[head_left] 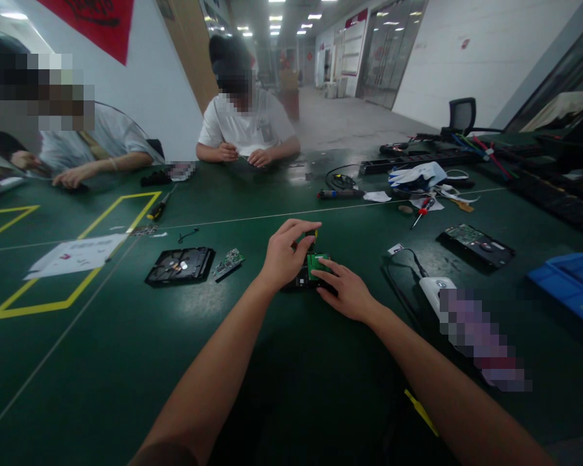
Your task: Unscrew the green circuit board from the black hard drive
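Note:
A hard drive (301, 279) lies on the green table in front of me, its green circuit board (317, 264) facing up. My left hand (287, 254) is closed over the drive's far left side. Between its thumb and fingers shows the black and yellow handle of what looks like a screwdriver (313, 238); the tip is hidden. From the right, my right hand (346, 288) grips the drive, fingertips on the board and thumb by the near edge. Left of the drive lie a loose circuit board (229, 264) and another hard drive (181, 265).
To the right are a white power bank (434, 285) with a cable, another hard drive (477, 247) and a blue tray (568, 285). Screwdrivers (159, 208), gloves (418, 175) and a paper sheet (78, 254) lie farther off. Two people (247, 123) sit across the table.

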